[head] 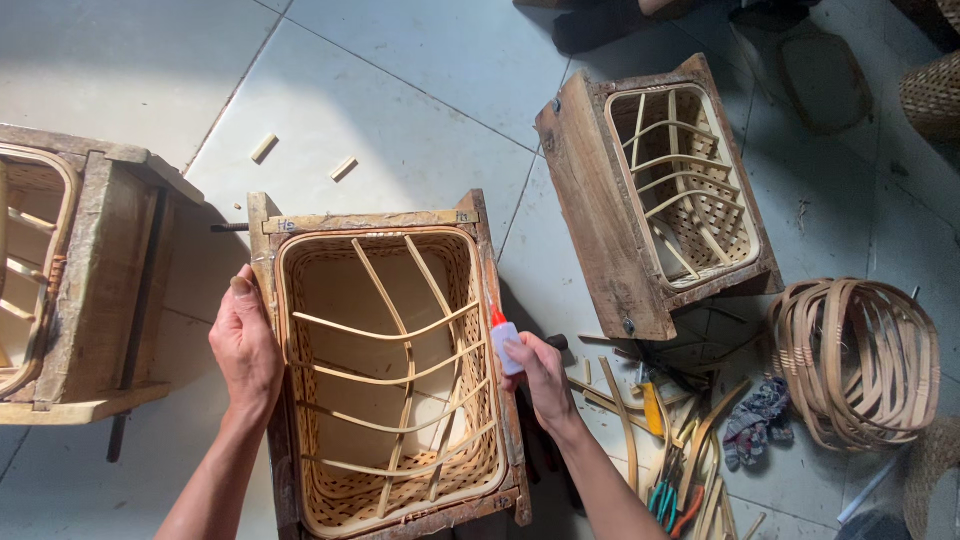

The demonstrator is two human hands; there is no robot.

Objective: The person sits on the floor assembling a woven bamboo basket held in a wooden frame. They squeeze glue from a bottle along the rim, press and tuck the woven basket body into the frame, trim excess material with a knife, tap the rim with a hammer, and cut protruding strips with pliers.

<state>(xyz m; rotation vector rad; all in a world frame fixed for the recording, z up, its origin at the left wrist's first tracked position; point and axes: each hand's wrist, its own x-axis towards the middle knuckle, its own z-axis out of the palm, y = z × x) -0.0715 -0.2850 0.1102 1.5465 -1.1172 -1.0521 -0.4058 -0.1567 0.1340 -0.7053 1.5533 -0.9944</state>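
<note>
Upright, the glue bottle [505, 340] sits pinched between the right hand's [540, 375] fingers [520, 350].

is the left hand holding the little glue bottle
No, the small red-tipped glue bottle is in the right hand; the left hand rests on the wooden mould frame.

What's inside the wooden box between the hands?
The wooden box holds a woven basket braced by crossed bamboo strips. The box's floor is hidden beneath the basket.

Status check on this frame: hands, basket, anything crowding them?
Left hand flat on wooden mould edge. Right hand grips glue bottle, red tip at woven basket rim. Nothing between.
</note>
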